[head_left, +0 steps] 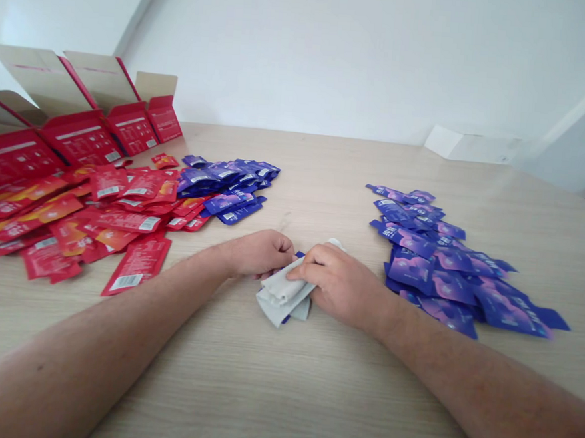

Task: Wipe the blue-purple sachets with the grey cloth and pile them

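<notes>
My right hand (341, 282) grips a folded whitish cloth (287, 295) at the middle of the table, its fingers bent over the top. Under the cloth lies a blue-purple sachet (300, 254), of which only small bits of edge show. My left hand (260, 251) is curled closed at the sachet's left side, with its fingertips against the edge by the cloth; most of the sachet is hidden there. To the right, many overlapping purple sachets (412, 269) lie face up in a spread row. Left of my hands is a smaller pile of purple sachets (235, 178).
Red and orange sachets (135, 218) lie heaped at the left, touching the smaller purple pile. Behind them stand several red cartons (131, 128) with raised flaps. A white box (470, 145) lies at the back right, near the white wall (354, 56).
</notes>
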Available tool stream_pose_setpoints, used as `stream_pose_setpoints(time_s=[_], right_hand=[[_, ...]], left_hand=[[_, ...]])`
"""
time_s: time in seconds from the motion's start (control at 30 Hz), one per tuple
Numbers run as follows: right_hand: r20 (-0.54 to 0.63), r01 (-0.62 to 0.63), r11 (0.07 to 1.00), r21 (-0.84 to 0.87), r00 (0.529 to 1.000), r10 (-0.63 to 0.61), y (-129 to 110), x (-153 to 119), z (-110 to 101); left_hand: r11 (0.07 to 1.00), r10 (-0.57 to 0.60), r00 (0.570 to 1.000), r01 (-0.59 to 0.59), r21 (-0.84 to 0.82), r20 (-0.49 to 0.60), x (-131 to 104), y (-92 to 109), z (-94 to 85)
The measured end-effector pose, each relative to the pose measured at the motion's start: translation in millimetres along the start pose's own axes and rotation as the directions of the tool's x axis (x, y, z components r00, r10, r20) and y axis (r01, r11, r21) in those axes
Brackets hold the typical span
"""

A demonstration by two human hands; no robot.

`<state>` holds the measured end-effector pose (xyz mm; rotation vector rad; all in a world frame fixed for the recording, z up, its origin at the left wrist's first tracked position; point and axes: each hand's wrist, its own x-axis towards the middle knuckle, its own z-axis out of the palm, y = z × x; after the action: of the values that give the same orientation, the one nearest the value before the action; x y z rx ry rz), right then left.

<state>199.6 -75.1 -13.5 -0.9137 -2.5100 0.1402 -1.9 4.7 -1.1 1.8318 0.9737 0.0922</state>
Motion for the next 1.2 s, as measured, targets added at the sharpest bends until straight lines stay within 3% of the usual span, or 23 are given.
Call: stream_pose_setpoints(time_s=[0.2, 0.4, 0.57, 0.77, 0.93, 1.13, 1.2], right_hand=[[0.050, 0.119, 0.993, 0.015, 0.992, -0.120, -10.0, 0.3, 1.6], [0.013, -0.010, 1.000, 0.008, 1.000, 0.010, -1.1, -0.1, -2.0], [0.044, 0.099, 0.995, 0.034, 0.994, -0.100, -8.9, 0.2, 0.4], [0.029, -0.024, 0.999, 0.023, 0.999, 0.024, -2.7, 0.6, -2.3], [0.053, 0.073, 0.996, 0.041, 0.996, -0.076, -7.9, 0.1, 0.9], [0.030, -0.035, 0.999, 0.025, 0.999, 0.034, -3.5, 0.8, -2.7], [0.034, -0.005, 1.000, 0.023, 0.999, 0.004, -6.4, 0.7, -1.7]], left_hand=[[1.000, 0.005, 1.000, -0.005, -0.003, -0.003, 1.4, -1.2, 0.6], [1.000, -0.008, 1.000, 0.008, 0.003, -0.011, 0.8, 0.5, 1.1], [1.000, -0.003, 1.000, 0.003, 0.010, -0.009, 0.7, 0.1, 1.2], [1.000, -0.012, 1.000, 0.012, 0.000, -0.007, 0.6, 0.7, 1.3], [1.000, -0.008, 1.000, 0.008, 0.009, -0.003, 0.2, 1.1, 0.8], [1.000, -0.006, 1.000, 0.006, 0.009, -0.014, 0.7, 0.6, 0.7], [1.000, -0.006, 1.000, 0.006, 0.018, -0.014, 0.8, 0.7, 0.7]])
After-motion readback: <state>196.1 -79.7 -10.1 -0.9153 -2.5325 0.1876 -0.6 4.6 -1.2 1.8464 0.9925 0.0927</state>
